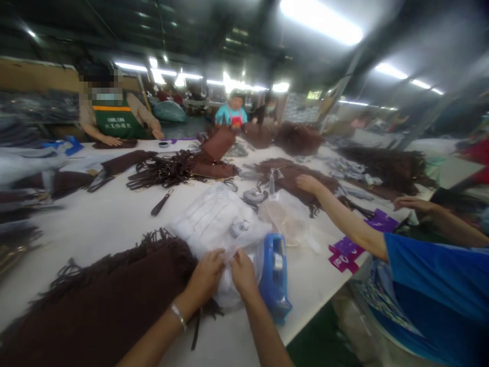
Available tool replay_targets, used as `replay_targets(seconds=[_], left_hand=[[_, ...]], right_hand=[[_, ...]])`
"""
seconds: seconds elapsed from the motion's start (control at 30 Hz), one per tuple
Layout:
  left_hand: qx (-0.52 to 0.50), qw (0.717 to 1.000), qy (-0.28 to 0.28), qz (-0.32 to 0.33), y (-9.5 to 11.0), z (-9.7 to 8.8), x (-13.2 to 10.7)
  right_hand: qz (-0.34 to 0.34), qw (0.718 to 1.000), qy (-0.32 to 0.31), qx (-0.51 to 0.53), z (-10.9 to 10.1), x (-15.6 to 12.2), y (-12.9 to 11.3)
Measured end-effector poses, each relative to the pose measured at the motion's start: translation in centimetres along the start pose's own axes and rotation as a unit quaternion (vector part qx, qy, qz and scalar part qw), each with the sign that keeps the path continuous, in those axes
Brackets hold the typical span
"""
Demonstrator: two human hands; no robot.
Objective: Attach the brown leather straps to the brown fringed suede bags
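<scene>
White plastic, creased and semi-clear, is seen in the head view as a bag (pixel 216 216) laid on the pale table (pixel 95 214), directly ahead of the two hands. By the left hand (pixel 210 272) the bag's near edge is pinched, fingertips pressed together; by the right hand (pixel 242 270) the same edge is pinched just beside it. A pale bracelet (pixel 178 315) is worn on the left wrist.

With the bag taken as the clock's centre, a blue tape dispenser (pixel 275 270) is set at four o'clock, close to the right hand. Dark brown fringed material (pixel 126 295) is spread at eight o'clock, near the left forearm. At three o'clock a clear plastic bag (pixel 286 214) is placed. A single dark strap (pixel 162 203) is laid at ten o'clock, and a heap of dark straps (pixel 164 171) is piled at eleven. At two o'clock, brown material (pixel 296 176) is reached over by a hand of a blue-clad co-worker (pixel 431 285).
</scene>
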State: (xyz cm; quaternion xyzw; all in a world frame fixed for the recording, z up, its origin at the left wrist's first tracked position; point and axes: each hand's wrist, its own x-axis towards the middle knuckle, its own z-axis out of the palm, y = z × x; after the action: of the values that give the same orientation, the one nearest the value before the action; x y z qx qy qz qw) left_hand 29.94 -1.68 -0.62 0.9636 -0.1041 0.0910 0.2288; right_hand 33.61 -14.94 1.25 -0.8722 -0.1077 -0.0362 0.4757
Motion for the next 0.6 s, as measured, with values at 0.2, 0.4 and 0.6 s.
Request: replay_targets(seconds=[0.2,0.4,0.6], left_hand=[[0.139,0.990,-0.018,0.005,-0.1,0.8,-0.5],[0.068,0.997,0.012,0.031,3.2,-1.4,-2.0],[-0.029,0.983,0.041,0.177,6.8,-2.1,-5.9]], right_hand=[[-0.075,0.997,0.028,-0.023,-3.8,-8.0,0.8],[-0.091,0.988,-0.054,-0.108,-5.2,-12.1,2.6],[-0.103,0.993,-0.060,-0.012,-3.5,-8.1,3.1]])
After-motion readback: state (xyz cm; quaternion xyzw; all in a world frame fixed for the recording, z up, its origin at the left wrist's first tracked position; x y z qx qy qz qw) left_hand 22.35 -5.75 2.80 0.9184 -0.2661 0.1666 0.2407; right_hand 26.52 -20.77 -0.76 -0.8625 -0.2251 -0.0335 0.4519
